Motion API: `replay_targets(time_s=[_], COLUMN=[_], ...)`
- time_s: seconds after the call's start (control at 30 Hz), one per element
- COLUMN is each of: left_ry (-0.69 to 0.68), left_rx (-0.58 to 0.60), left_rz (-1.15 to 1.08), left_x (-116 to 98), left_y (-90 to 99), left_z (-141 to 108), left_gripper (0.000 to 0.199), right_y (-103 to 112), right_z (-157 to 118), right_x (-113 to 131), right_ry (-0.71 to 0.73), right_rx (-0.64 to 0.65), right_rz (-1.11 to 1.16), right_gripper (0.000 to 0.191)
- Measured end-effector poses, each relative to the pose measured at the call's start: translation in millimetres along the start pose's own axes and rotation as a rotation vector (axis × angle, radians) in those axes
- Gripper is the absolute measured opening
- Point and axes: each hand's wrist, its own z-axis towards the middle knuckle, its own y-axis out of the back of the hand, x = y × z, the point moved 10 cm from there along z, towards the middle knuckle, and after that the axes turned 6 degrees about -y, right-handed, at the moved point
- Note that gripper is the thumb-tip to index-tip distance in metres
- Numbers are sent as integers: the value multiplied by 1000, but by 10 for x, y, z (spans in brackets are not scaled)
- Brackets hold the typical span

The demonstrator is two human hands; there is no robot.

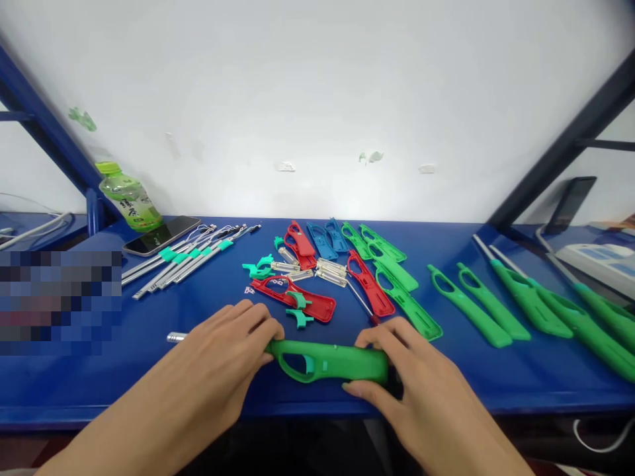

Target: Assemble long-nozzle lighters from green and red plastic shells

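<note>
Head view, with the clock centred on what I hold: near the front edge of the bench (pixel 520 380), a green lighter body (pixel 337 361) stretches from nine to three o'clock between my hands. My left grip (pixel 231 360) is closed on its narrow end, while my right grip (pixel 419 370) clasps the wide end, thumb on the near side, fingers over the top. A teal trigger (pixel 309 363) shows inside the loop, and a metal tip (pixel 176 337) pokes out at nine o'clock, past my left knuckles. Just beyond, at twelve, lies a red half-shell (pixel 322 308) with teal clips (pixel 299 318) on and beside it. A thin metal shaft (pixel 361 299) slants at one. Towards three rest several green bodies with metal rods (pixel 530 301); between two and three, a pair of loose green shells (pixel 479 314). More open green shells (pixel 414 311) lie at two. Farther off at twelve are small metal pieces (pixel 331 272), then blue shells (pixel 322 246). At ten come silvery rods with teal tabs (pixel 171 272), a phone (pixel 161 237) and a green-capped bottle (pixel 131 201), before the white wall (pixel 317 99).
</note>
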Motion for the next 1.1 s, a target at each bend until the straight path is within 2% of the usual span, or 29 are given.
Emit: replay_targets(time_s=[0.17, 0.27, 0.37, 0.5, 0.73, 1.1], left_ry=[14, -40, -86, -127, -154, -162], left_rx=[-201, -362, -465, -494, -485, -525], left_rz=[5, 54, 70, 51, -8, 25], left_x=[136, 128, 107, 91, 49, -2], left_y=[354, 607, 756, 801, 802, 834], left_z=[49, 64, 24, -17, 2, 7], left_gripper=[15, 16, 17, 25, 14, 13], right_y=[338, 471, 555, 673, 720, 574], right_z=[305, 507, 627, 666, 647, 613], right_x=[141, 233, 278, 368, 419, 467], right_ry=[-52, -68, -61, 38, 86, 65], right_rx=[20, 105, 135, 69, 43, 69], right_rz=[144, 293, 338, 299, 325, 228], right_gripper=[18, 2, 10, 12, 10, 9])
